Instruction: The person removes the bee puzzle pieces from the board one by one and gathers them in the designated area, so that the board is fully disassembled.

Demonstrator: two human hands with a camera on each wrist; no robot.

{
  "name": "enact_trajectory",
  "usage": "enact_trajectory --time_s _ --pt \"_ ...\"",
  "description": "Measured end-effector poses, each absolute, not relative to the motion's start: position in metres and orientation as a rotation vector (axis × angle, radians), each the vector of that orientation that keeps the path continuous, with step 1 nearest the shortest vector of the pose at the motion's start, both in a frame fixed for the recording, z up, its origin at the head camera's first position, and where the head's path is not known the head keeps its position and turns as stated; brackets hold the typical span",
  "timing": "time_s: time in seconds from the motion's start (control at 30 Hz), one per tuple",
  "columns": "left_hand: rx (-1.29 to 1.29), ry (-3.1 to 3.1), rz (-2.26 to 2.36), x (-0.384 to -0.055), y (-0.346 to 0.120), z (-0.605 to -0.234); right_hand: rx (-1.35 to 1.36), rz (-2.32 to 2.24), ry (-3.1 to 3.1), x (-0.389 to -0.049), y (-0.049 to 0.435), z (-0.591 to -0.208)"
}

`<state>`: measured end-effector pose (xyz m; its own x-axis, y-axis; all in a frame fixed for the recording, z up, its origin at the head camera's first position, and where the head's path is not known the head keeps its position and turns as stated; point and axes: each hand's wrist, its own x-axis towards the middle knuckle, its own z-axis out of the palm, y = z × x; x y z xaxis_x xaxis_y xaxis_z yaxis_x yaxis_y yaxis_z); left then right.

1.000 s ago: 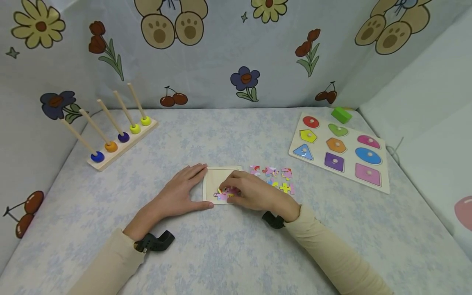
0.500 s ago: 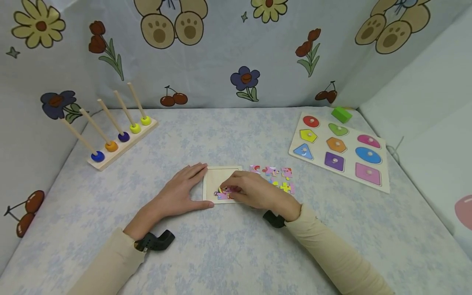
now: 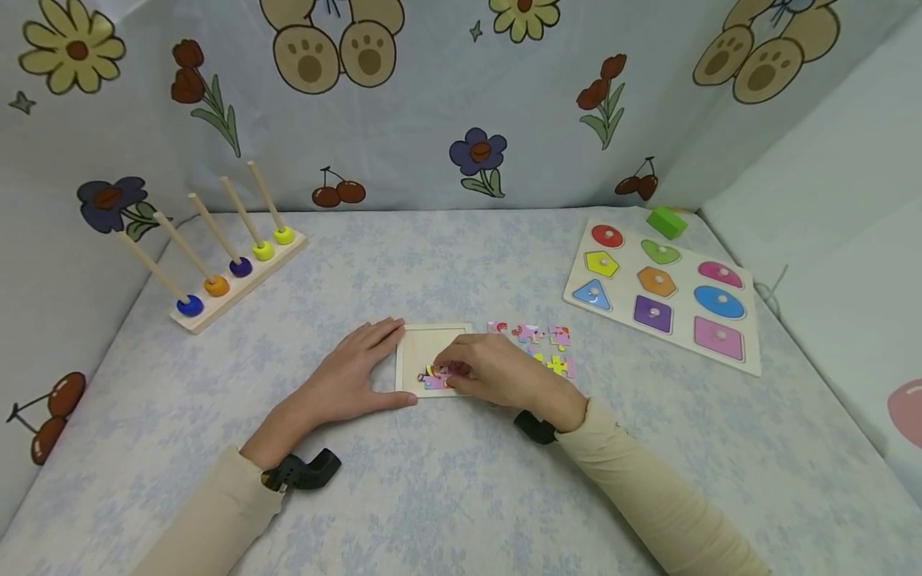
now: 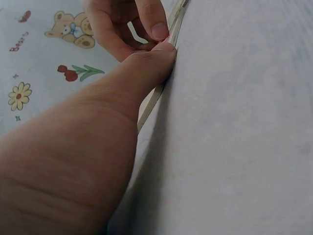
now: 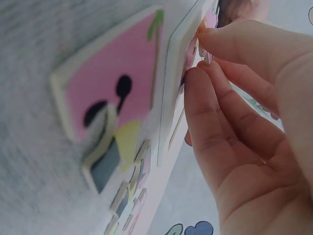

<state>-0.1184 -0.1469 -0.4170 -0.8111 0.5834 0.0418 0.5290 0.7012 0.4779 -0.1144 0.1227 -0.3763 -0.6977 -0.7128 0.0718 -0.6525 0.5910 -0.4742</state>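
A shallow wooden puzzle tray [image 3: 425,340] lies on the table in front of me. My left hand [image 3: 346,372] steadies it, fingers spread along the left edge and thumb stretched along the near edge. Inside the tray, in its lower part, are pink puzzle pieces [image 3: 434,383], partly covered by my right hand [image 3: 497,372]. That hand's thumb and fingertips pinch a small puzzle piece [image 5: 209,58] low over the tray. Right of the tray several loose puzzle pieces [image 3: 558,365] lie face up. One pink piece with black and yellow print [image 5: 112,73] looms large in the right wrist view.
At the back left stands a wooden peg rack [image 3: 245,280] with coloured beads. A shape board [image 3: 619,308] with knobbed pieces lies at the right, a green block [image 3: 667,224] at its far edge. Patterned cloth [image 3: 418,136] hangs behind the table.
My right hand has shifted very slightly over the tray, and the pieces under its fingertips have moved a little. The left hand stays put on the tray's edge.
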Motion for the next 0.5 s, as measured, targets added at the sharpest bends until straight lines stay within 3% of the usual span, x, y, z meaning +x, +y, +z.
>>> enact_trajectory --time_s 0.5 --pt "0.917 2.798 0.728 -0.1184 -0.147 -0.4178 -1.136 -0.767 2.673 -0.1142 0.1247 -0.3753"
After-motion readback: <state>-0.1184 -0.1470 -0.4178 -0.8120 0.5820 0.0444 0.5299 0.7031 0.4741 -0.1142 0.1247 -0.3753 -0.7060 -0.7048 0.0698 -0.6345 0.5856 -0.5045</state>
